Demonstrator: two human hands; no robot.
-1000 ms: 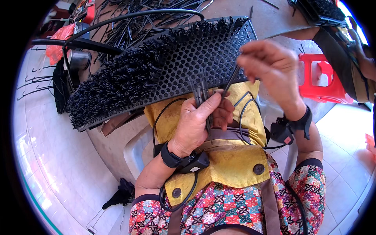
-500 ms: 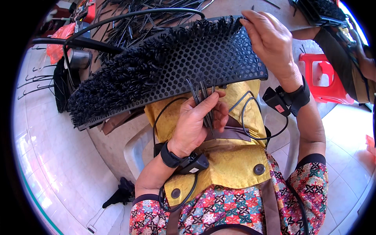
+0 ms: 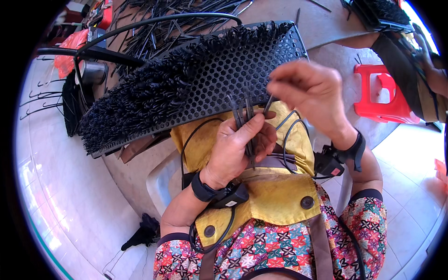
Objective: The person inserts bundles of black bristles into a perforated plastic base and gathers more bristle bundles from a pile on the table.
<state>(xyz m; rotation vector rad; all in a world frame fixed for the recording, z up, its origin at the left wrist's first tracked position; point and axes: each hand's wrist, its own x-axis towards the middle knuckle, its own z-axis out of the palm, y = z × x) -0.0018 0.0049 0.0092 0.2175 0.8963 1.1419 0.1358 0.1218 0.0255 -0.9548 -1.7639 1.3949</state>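
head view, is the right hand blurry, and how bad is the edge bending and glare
Head view: the right hand is slightly soft with motion blur; the left hand gripping thin black plastic strips is sharp; the black perforated brush panel bows with fisheye distortion; the white tiled floor is washed out by sunlight.

Lower ends of the black strips (image 3: 246,122) hidden inside the left hand (image 3: 238,149); co-worker's hand (image 3: 431,70) cut off at the rim.

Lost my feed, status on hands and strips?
Left hand gripping bundle of black strips. Right hand pinching one strip at perforated panel. Nothing in the way.
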